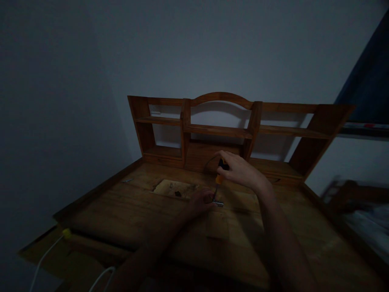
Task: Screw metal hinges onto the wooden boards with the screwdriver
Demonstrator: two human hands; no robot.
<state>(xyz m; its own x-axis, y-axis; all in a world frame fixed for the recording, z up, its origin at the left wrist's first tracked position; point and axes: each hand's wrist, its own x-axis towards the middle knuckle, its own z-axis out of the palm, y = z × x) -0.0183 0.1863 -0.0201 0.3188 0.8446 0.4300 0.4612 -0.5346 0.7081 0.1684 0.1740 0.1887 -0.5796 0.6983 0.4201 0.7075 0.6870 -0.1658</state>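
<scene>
My right hand point(240, 170) is closed round the black and orange handle of a screwdriver point(219, 174), which stands nearly upright over the wooden desk point(127, 211). Its shaft runs down to a small metal piece point(218, 203) lying on the desktop. My left hand point(201, 202) rests on the desk just left of that piece, fingers curled and pinching at it beside the screwdriver's tip. The room is dim, so the fingertips are hard to make out.
A wooden hutch with shelves point(219, 129) stands along the desk's back edge against the wall. A rectangular opening point(174, 188) is cut in the desktop left of my hands. White cables with a yellow end point(65, 233) hang at the front left. A bed point(364, 219) lies right.
</scene>
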